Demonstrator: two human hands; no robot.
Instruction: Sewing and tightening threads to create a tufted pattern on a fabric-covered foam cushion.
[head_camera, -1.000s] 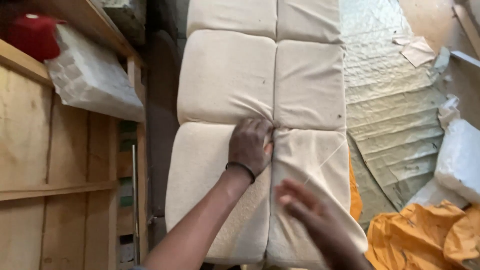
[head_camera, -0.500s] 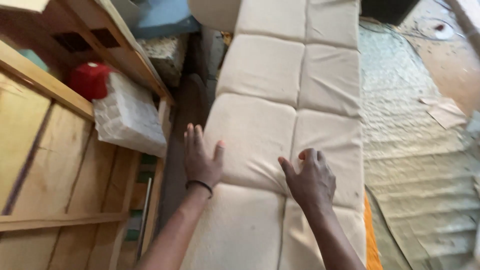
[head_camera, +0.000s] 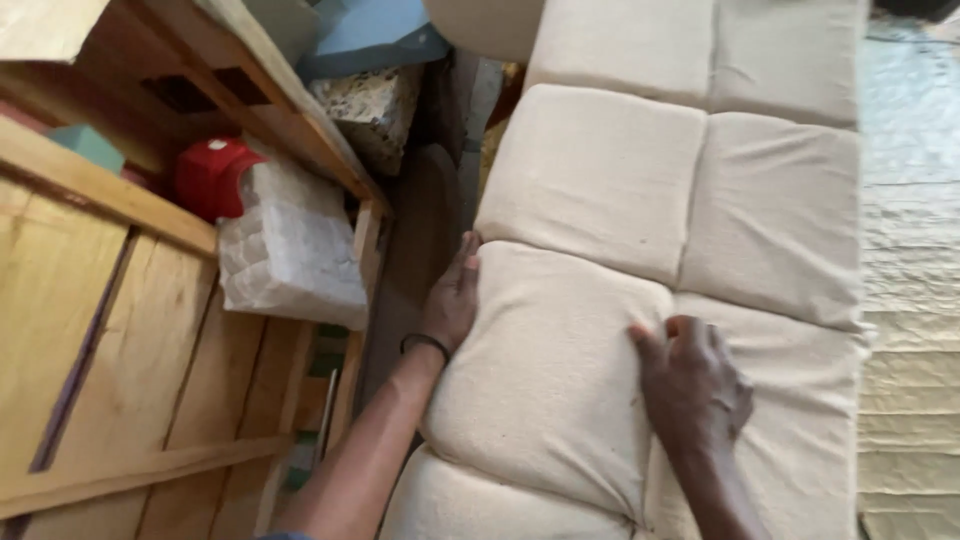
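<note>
Cream cushion (head_camera: 600, 300) beside wooden frame (head_camera: 120, 330), left hand (head_camera: 450, 295) flat against cushion's left edge, fingers straight, right hand (head_camera: 695, 385) pressing its central seam, fingers spread, gripping nothing

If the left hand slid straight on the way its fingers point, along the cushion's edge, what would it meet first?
The left hand points up the dark gap beside the cream cushion. Probably it keeps brushing the next cushion panel; the speckled foam block lies farther on, depth unclear.

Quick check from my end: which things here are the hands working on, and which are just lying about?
In hand:
left hand at the edge of the cream tufted cushion
right hand pressing on the cushion's centre seam

Lying about:
wooden frame
red container
white wrapped block
</note>
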